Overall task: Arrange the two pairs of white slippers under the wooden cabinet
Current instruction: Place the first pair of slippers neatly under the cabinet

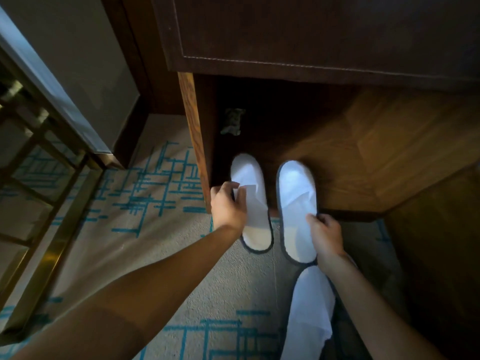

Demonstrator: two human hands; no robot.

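Observation:
Two white slippers with dark rims lie side by side, toes pointing into the dark opening under the wooden cabinet (324, 35). My left hand (227, 205) grips the left slipper (250, 178) at the edge of its upper. My right hand (324, 235) holds the right slipper (296, 185) at its right side near the heel. The heels of both rest on the carpet, the toes on the cabinet's wooden floor. Another white slipper (311, 307) lies on the carpet below my right forearm, partly hidden by it.
The cabinet's wooden side panel (194, 136) stands just left of the left slipper. A small crumpled object (232, 122) sits deep in the opening. Beige carpet (155, 229) with teal lines covers the floor. A brass-framed stand (49, 229) is at the left, a wooden wall (441, 255) at the right.

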